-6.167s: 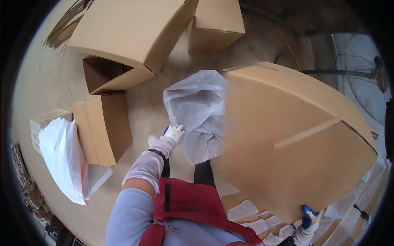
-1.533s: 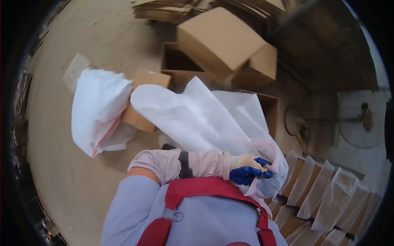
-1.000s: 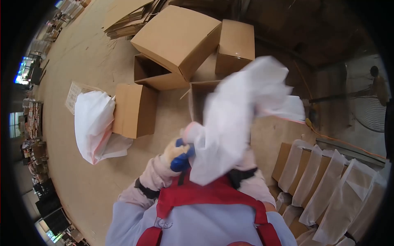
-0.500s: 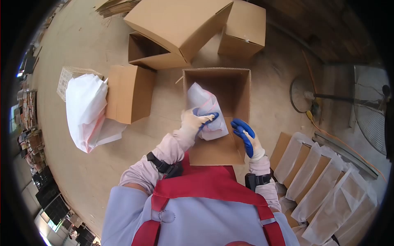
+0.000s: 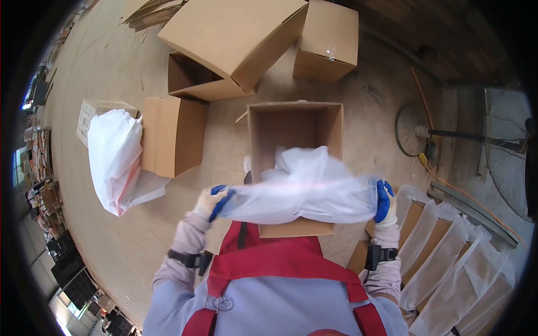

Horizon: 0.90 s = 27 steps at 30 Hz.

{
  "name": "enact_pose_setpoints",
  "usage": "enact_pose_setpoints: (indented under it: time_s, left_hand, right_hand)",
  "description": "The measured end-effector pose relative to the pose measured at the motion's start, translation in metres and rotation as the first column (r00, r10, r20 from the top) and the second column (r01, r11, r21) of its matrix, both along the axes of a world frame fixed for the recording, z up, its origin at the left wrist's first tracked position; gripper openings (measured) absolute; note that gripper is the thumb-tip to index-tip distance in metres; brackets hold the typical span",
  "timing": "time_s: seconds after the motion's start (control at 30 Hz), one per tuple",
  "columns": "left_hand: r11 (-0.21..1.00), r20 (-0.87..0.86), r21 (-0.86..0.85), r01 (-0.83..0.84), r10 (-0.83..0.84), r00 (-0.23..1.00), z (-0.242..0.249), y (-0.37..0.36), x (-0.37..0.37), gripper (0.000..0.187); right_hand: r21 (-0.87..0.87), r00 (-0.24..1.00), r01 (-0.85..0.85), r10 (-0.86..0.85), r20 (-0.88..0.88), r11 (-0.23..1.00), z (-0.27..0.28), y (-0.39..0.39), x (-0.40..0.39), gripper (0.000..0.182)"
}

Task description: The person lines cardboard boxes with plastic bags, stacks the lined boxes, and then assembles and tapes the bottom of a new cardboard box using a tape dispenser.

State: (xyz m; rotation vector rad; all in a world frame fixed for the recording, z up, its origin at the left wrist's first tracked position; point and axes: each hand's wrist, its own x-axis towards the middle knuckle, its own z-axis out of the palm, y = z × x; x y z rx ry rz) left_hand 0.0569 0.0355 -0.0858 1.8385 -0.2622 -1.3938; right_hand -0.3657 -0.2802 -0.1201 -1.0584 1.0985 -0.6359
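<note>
Your left hand [image 5: 217,203] and right hand [image 5: 384,203], wide apart, clamp opposite ends of the translucent white bag [image 5: 302,200]; tension it evenly (no twisting) above the open brown cardboard box [image 5: 283,126].

An orange cord [image 5: 474,200] runs near a pedestal fan [image 5: 462,135].

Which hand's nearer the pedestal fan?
Right. The right hand, on the fan side of the open box, holds one end of the white sheeting; the left hand holds the other end, farther off.
</note>
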Motion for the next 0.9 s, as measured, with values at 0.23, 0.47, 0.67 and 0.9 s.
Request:
enact_pose_setpoints:
  time_s: [0.23, 0.47, 0.67, 0.9]
  left_hand:
    - [0.999, 0.774, -0.035, 0.029, 0.009, 0.633, 0.001, -0.124, 0.148, 0.028]
    - [0.879, 0.681, 0.443, -0.176, -0.202, 0.704, -0.228, -0.147, 0.133, 0.038]
    - [0.864, 0.036, 0.193, -0.466, 0.468, 0.883, -0.157, -0.037, 0.039, 0.031]
    - [0.938, 0.016, -0.2, 0.283, -0.285, 0.958, 0.032, -0.106, -0.044, 0.06]
  right_hand:
    - [-0.663, 0.838, -0.437, 0.006, -0.546, 0.607, 0.058, -0.151, 0.157, 0.024]
    - [-0.173, 0.407, -0.623, 0.128, -0.904, 0.763, -0.171, -0.165, 0.206, 0.032]
    - [0.342, 0.552, -0.304, 0.457, -0.698, 0.889, -0.172, 0.021, 0.043, 0.046]
    - [0.259, 0.978, 0.038, 0.018, -0.21, 0.965, 0.01, 0.088, 0.043, 0.04]
